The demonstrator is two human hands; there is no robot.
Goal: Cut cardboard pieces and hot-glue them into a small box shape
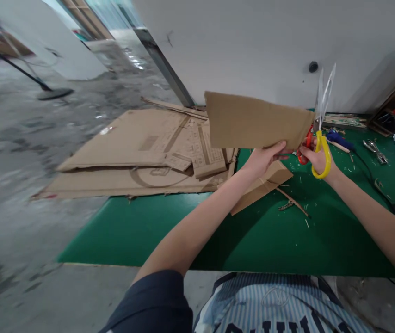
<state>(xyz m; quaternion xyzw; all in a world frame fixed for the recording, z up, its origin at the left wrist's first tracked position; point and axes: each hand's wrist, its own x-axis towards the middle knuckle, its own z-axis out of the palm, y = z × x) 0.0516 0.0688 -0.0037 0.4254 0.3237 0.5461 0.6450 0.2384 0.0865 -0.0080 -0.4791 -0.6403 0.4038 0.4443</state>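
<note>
From the head camera, you hold a brown sheet [249, 121] up above the green tabletop [142, 226] — scissors [319, 122] at its right end. Your left hand [266, 158] has its grip closed on the sheet's lower edge, thumb in front. Your right hand [318, 159] has its grip around the scissors' handles, one loop red, one yellow; the blades point upward, parted slightly at the tips. Whether they bite into the sheet, you cannot tell from here.

Below your hands, a folded piece [253, 196] of cardboard lies on the tabletop, beside a thin torn strip [298, 206] and scattered scraps. To the left, a stack of cardboard [124, 143] overhangs the far-left edge. To the right lie a blue tool [338, 138] with a dark cord and metal pliers [375, 151] — a white wall [253, 51] rising behind.
</note>
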